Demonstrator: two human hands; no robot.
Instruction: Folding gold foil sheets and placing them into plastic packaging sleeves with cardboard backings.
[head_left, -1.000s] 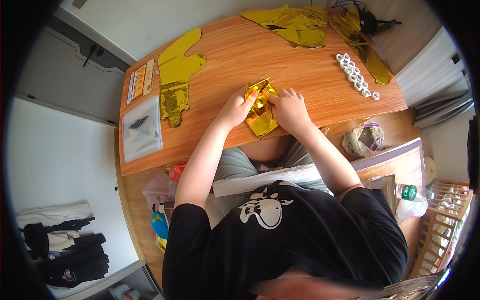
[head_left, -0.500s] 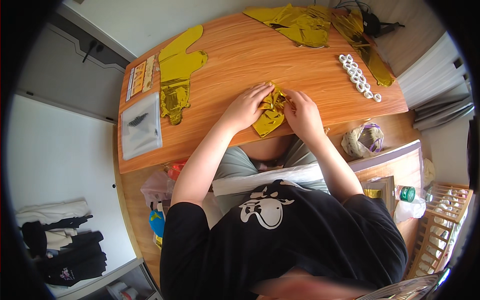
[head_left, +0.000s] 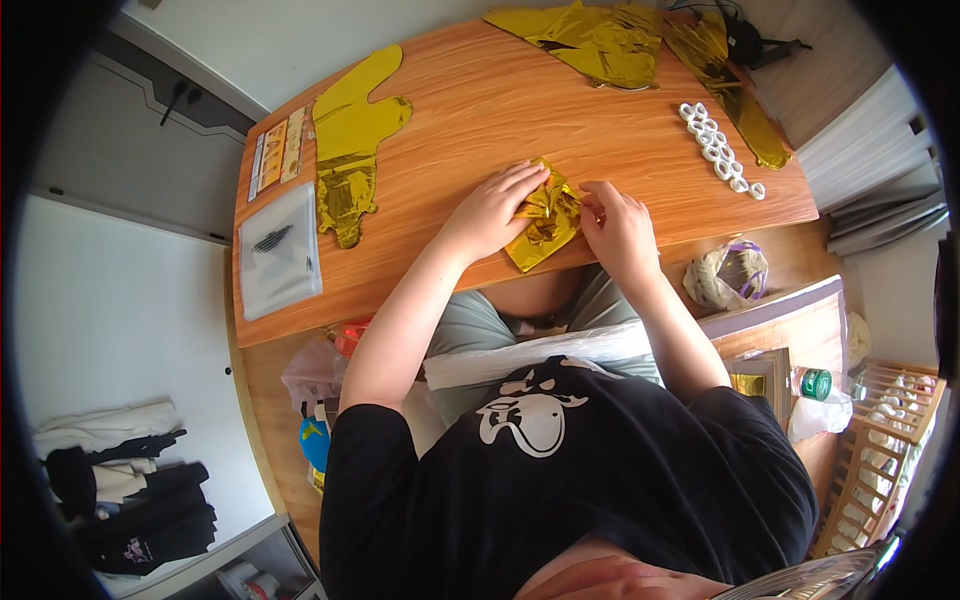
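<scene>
A folded gold foil balloon (head_left: pixel 540 240), crinkled and flat, lies at the table's near edge between my hands. My left hand (head_left: pixel 492 212) rests on its left side, fingers stretched out flat across the foil. At its right edge my right hand (head_left: pixel 618 228) is closed in a pinch; the fingertips appear to hold the foil's edge, partly hidden by the fingers. Farther left, another flat gold foil balloon (head_left: pixel 350 135) is spread out. More gold foil (head_left: pixel 610 45) lies at the far edge, and a long gold foil piece (head_left: pixel 735 110) at the far right.
Several small white rings (head_left: pixel 715 150) sit in rows on the right of the wooden table (head_left: pixel 450 110). At left are a clear plastic sleeve (head_left: pixel 280 265) with dark thin items and a printed card (head_left: pixel 277 155). A bag-lined bin (head_left: pixel 727 275) stands on the floor.
My right hand has shifted slightly to the right, uncovering more of the foil's right side. My left hand stays about where it was.
</scene>
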